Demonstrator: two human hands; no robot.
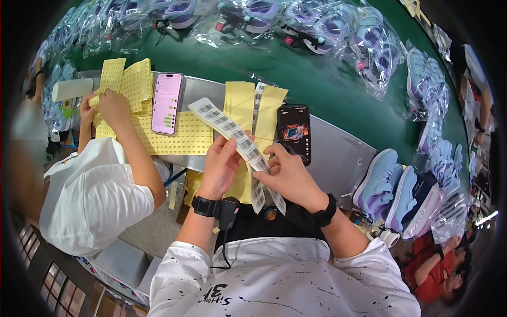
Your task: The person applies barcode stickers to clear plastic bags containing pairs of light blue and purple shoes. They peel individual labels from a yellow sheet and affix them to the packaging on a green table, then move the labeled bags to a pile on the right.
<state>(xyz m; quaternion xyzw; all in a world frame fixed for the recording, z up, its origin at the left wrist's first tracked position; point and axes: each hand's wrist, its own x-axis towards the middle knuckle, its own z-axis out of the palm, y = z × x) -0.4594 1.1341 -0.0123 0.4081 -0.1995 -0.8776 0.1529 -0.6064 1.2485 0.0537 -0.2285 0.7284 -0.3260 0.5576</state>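
My left hand (221,165) is closed on a long white strip of barcode labels (226,126), its thumb pressed on the strip's edge. My right hand (292,171) pinches the same strip lower down, where its ends hang over the table's front edge. Something dark shows by the right fingers, too small to name. Just beyond the hands, yellow backing sheets (240,100) lie on the metal tabletop, with another narrow barcode strip (257,108) on them. A black phone (294,129) with a lit screen lies right of these sheets.
At my left a co-worker in a white shirt handles yellow label sheets (179,133) with both hands. A pink-screened phone (167,103) lies between us. A green conveyor belt (338,95) carries bagged blue-purple shoes (369,45). Unbagged shoes (376,182) stand at right.
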